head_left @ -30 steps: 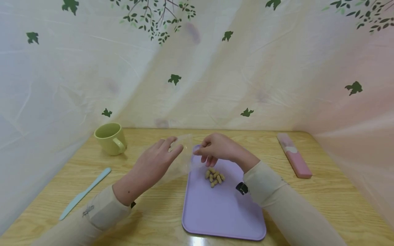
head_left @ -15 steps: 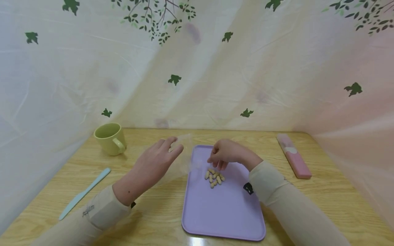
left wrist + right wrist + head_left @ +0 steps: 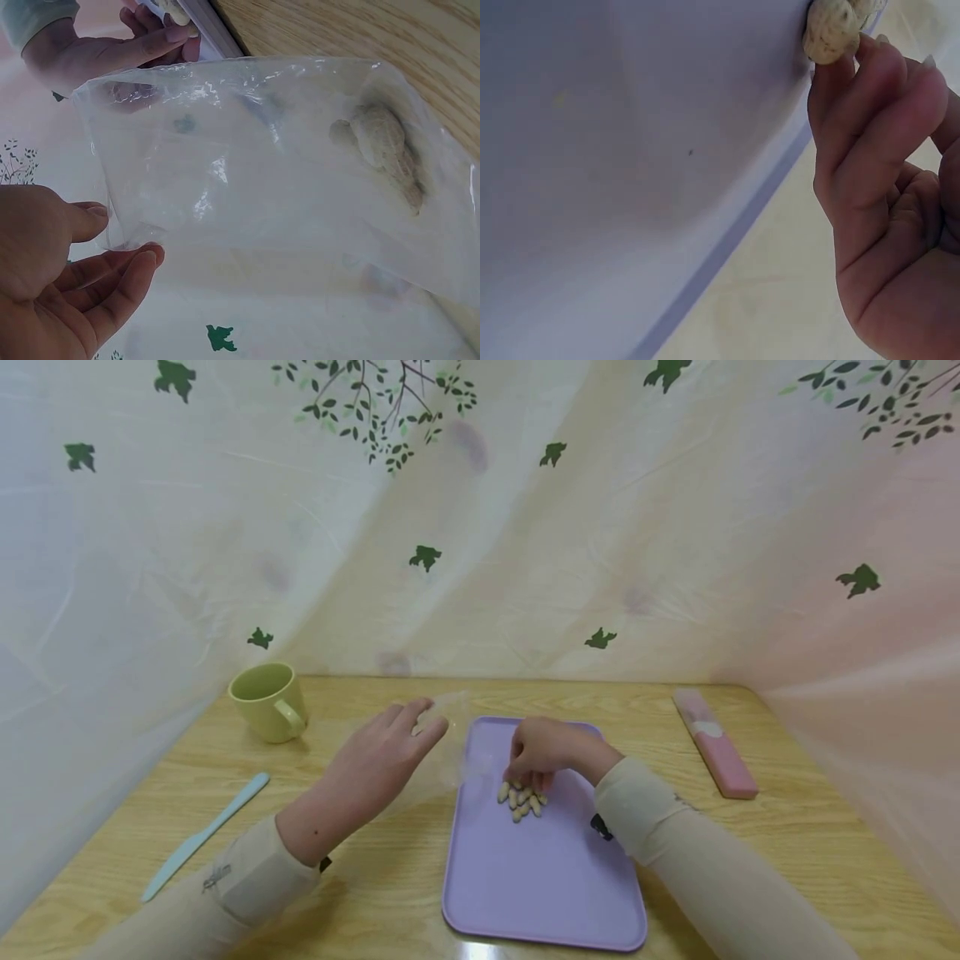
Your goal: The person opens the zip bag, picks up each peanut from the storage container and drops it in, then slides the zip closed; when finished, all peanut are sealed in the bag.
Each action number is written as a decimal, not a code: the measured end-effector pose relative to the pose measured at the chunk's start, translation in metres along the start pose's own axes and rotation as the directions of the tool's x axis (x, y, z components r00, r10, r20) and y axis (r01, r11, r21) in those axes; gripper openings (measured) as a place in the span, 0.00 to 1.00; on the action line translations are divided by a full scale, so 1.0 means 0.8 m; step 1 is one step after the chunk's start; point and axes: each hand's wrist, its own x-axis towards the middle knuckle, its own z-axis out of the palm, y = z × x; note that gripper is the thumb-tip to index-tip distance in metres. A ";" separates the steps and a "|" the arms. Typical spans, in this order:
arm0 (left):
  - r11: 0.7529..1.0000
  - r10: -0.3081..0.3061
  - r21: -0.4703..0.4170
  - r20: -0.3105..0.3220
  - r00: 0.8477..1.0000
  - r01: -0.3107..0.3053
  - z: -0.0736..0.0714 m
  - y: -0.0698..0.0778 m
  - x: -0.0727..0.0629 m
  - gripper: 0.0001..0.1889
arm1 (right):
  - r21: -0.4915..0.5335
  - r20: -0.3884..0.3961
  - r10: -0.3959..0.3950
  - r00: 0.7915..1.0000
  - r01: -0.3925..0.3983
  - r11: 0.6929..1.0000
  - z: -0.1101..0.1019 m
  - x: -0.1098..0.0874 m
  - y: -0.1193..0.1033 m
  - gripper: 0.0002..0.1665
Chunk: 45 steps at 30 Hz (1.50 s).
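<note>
My left hand (image 3: 375, 760) holds a clear plastic bag (image 3: 247, 172) by its edge, thumb on one side and fingers on the other. Several peanuts (image 3: 382, 146) lie in the far end of that bag. Over the purple tray (image 3: 540, 893), my right hand (image 3: 543, 752) reaches down with bent fingers to a small pile of peanuts (image 3: 521, 806). In the right wrist view its fingertips pinch at a peanut (image 3: 829, 30), the thumb partly hidden behind the fingers. The right hand covers the back of the pile in the head view.
A green mug (image 3: 268, 702) stands at the back left of the wooden table (image 3: 375, 893). A light blue knife (image 3: 202, 837) lies at the left, partly near the left sleeve. At the right lies a long pink box (image 3: 716, 743). A leaf-printed curtain (image 3: 510, 610) hangs behind.
My right hand has moved from beside the bag's mouth rightward and down to the peanut pile. My left hand and the bag have stayed in place.
</note>
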 end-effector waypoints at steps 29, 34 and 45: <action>1.000 0.002 -0.014 0.007 1.000 -0.002 0.004 0.002 0.001 0.19 | 0.155 -0.147 -0.047 0.988 0.070 0.985 -0.038 -0.038 0.019 0.14; 1.000 0.002 -0.010 0.016 1.000 -0.002 0.002 0.003 0.000 0.19 | 0.207 -0.216 -0.055 0.975 0.101 0.973 -0.044 -0.042 0.008 0.13; 1.000 0.013 0.001 -0.009 1.000 -0.013 0.005 0.003 0.000 0.21 | 0.255 -0.253 -0.105 0.962 0.171 0.952 -0.033 -0.047 -0.027 0.13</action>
